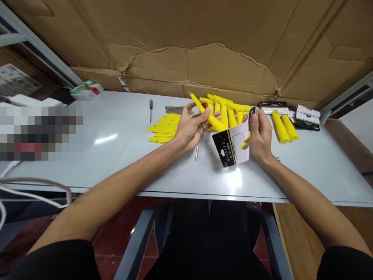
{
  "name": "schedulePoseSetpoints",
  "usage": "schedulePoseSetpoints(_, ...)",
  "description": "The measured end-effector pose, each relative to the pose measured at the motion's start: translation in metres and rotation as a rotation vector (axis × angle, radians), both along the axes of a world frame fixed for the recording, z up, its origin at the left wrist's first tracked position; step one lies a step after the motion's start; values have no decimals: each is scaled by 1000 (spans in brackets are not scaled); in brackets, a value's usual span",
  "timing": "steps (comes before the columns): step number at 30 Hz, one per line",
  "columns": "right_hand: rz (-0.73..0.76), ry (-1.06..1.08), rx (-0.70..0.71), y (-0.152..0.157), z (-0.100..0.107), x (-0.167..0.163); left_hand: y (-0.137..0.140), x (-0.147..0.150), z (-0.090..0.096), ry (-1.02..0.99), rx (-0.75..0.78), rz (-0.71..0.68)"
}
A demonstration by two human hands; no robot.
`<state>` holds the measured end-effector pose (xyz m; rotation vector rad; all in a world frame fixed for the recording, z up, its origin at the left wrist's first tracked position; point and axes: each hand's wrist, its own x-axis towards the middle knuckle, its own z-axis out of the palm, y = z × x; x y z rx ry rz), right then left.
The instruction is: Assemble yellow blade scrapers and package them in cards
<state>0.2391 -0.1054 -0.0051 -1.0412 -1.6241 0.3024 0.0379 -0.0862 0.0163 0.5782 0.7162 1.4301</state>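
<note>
My left hand [192, 126] is closed around a yellow plastic scraper [215, 123], its thin head edge pointing up and left. The scraper's handle runs behind a folded black-and-white packaging card [239, 142], and a yellow end shows through the card's right side. My right hand [260, 134] grips that card by its right edge, thumb on top. Behind both hands lies a pile of yellow scraper handles [223, 107]. Flat yellow plastic pieces [164, 126] are stacked left of my left hand. A screwdriver shaft [197, 151] sticks out below it.
A small screwdriver [150, 110] and thin metal strips [175, 110] lie at the back. Two carded scrapers [281, 128] and a black-and-white card [307, 118] sit at the right. Small metal bits [278, 158] lie by my right wrist. A cardboard wall [186, 42] closes off the back.
</note>
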Motion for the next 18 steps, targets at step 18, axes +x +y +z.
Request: schedulePoseSetpoints(18,-280,-335,363,3,-5,6,-9,4,3,-8,-5,-59)
